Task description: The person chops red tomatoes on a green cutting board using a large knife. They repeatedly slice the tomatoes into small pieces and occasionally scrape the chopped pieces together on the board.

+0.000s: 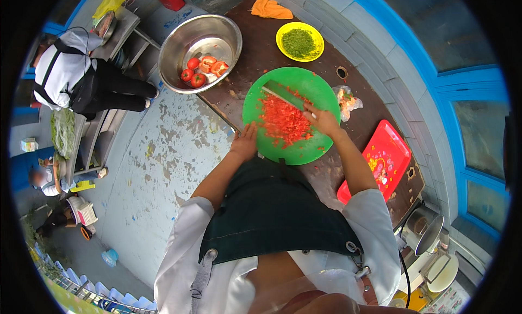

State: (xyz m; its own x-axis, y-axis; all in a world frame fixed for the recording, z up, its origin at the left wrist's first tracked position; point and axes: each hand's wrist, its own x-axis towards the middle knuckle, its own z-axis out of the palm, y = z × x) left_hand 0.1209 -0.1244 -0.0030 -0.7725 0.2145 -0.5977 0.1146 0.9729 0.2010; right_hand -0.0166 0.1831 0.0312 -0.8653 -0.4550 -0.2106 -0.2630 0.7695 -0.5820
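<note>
A round green cutting board (326, 140) lies on the brown table, with finely chopped red pepper or tomato (283, 120) heaped over its middle. My right hand (322, 119) grips a cleaver (283, 94), whose blade slants up and left across the far side of the heap. My left hand (246, 142) rests flat against the board's left edge, holding nothing. Beyond the board to the left, a large steel bowl (171, 65) contains several whole tomatoes (198, 80) and cut red pepper pieces (220, 68).
A yellow plate (279, 38) of chopped green herbs (299, 43), a crumpled plastic bag of scraps (347, 102) and an orange cloth (270, 8) share the brown table (253, 49). At right lies a red tray (389, 155). A co-worker (67, 69) stands left at a metal counter.
</note>
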